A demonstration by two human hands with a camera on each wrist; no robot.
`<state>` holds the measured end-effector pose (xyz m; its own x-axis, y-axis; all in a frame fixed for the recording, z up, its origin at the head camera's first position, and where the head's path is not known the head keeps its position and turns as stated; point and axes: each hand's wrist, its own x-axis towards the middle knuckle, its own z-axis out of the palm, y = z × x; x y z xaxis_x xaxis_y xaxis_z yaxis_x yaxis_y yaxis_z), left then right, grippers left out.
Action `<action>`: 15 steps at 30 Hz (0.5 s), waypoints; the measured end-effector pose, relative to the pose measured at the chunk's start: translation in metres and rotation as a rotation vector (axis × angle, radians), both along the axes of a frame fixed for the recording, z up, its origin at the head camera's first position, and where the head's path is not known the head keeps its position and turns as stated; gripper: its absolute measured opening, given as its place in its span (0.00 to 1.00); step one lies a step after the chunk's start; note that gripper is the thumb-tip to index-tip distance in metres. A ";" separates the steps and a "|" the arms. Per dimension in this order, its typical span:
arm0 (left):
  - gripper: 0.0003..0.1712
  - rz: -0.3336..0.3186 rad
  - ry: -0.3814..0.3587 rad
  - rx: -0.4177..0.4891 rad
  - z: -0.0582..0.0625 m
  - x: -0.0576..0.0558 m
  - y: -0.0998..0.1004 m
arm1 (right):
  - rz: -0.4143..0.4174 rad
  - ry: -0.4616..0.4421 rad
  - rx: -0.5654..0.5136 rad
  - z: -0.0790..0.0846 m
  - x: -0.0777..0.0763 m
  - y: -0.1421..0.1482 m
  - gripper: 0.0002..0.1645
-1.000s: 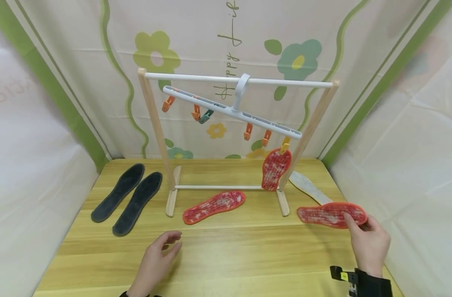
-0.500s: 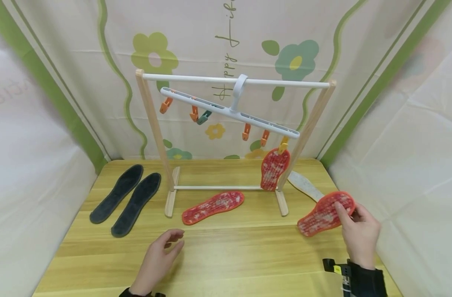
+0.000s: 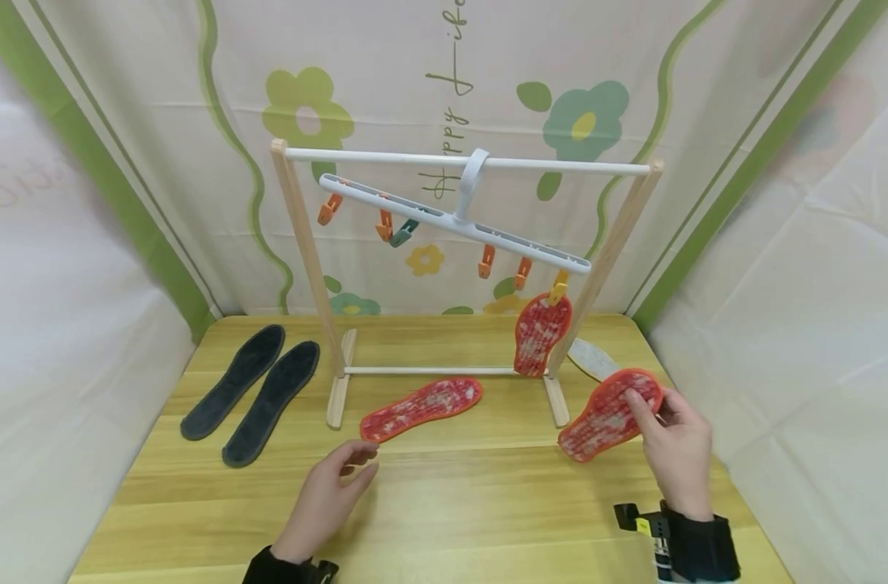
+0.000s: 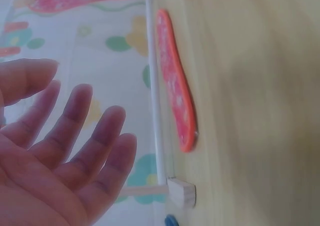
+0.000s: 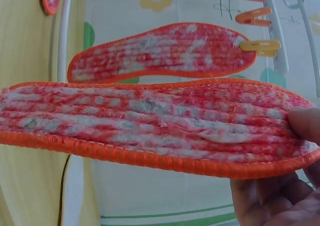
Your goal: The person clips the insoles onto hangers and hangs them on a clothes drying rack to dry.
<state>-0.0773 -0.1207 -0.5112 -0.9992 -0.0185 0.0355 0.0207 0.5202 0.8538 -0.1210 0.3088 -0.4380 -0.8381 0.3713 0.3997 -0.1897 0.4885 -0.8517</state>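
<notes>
My right hand (image 3: 679,444) pinches a red-and-white insole (image 3: 610,412) with orange edging by its wide end, thumb on top, above the table's right side. In the right wrist view this insole (image 5: 150,128) spans the frame. Another red insole (image 3: 542,334) hangs from a yellow clip (image 3: 558,288) at the low right end of the white clip hanger (image 3: 454,221). A third red insole (image 3: 420,408) lies flat on the table. Just in front of it is my left hand (image 3: 330,495), fingers loosely bent and holding nothing; the left wrist view shows its fingers (image 4: 107,131) spread apart.
A wooden rack (image 3: 301,251) with a white top rod (image 3: 560,166) carries the tilted hanger. Several orange clips (image 3: 486,261) and a green clip (image 3: 404,233) dangle from it. Two dark insoles (image 3: 272,403) lie at left. A pale insole (image 3: 591,357) lies behind the right hand.
My right hand has moved left, turning the insole from nearly level to slanted, its wide end raised. My left hand has shifted slightly right and toward the rack.
</notes>
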 end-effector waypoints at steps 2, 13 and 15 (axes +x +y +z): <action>0.11 -0.003 0.005 0.011 0.001 -0.001 0.001 | 0.034 0.008 0.006 0.000 -0.001 -0.002 0.13; 0.13 -0.056 0.039 0.070 0.005 -0.013 0.008 | 0.147 -0.026 0.091 0.006 -0.002 -0.025 0.16; 0.13 -0.064 0.047 0.073 0.006 -0.015 0.010 | 0.170 -0.020 0.097 0.006 -0.004 -0.028 0.16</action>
